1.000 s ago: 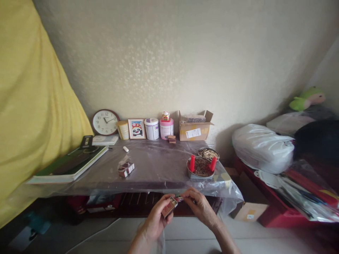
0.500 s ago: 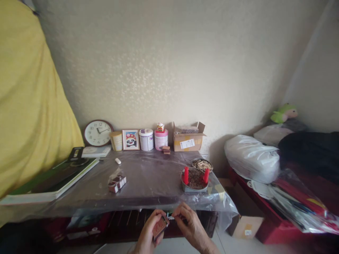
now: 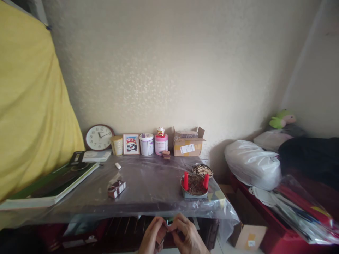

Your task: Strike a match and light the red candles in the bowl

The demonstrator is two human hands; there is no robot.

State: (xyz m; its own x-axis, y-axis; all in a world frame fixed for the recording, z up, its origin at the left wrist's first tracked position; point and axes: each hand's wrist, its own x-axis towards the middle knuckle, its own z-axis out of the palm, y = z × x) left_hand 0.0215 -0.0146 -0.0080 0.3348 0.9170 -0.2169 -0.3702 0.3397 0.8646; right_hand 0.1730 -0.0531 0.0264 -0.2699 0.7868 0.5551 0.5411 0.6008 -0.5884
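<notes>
My left hand is closed around a small brown matchbox, mostly hidden by the fingers. My right hand meets it at the box's end, thumb and fingertips pinched together. What lies in that pinch is too small and blurred to make out. Both hands are low in the view, in front of the table's near edge. Beyond them on the table stands a round tin of brown grains with two red candles upright in it. Behind it, a round dish holds many matchsticks.
A plastic-wrapped pack of small boxes and a white stub lie on the plastic-covered table. Along the wall stand a clock, a panda picture, tins and a carton. A large green book lies left.
The view has tilted up slightly, so the table sits lower. My right hand has come closer to my left, and the matchbox has turned and is more covered by fingers.
</notes>
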